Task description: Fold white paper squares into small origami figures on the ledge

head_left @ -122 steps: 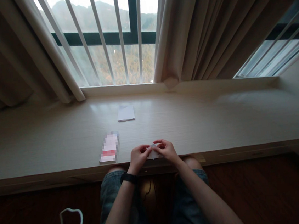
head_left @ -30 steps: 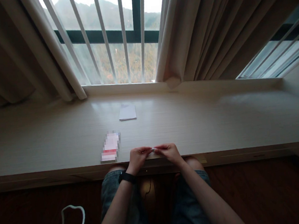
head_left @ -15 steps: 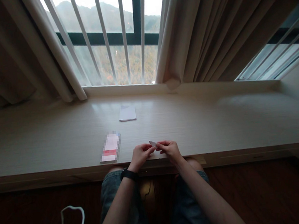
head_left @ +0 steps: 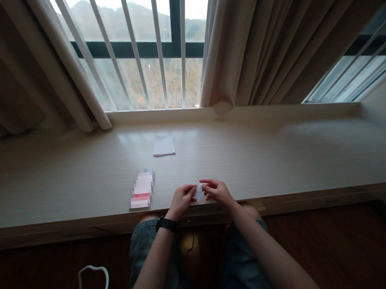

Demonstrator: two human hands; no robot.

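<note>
A small folded piece of white paper (head_left: pixel 198 193) is between my hands, just above the table's near edge. My left hand (head_left: pixel 182 198), with a black band on the wrist, pinches the paper's left side between thumb and fingers. On the other side, my right hand (head_left: pixel 216 191) has its thumb and a finger at the paper's upper right edge, while its index finger stretches out above. Creases show on the face of the paper, which narrows to a point at the bottom.
A stack of white paper squares (head_left: pixel 163 146) lies farther back on the pale table (head_left: pixel 284 162). Left of my hands is a pixelated, phone-shaped object (head_left: pixel 142 190). Curtains (head_left: pixel 254 41) hang beside a barred window (head_left: pixel 149 52). A white cable (head_left: pixel 106 282) loops at lower left.
The folded paper has turned between my fingers, so its flat face now shows and its point aims downward. My right index finger has lifted and straightened.
</note>
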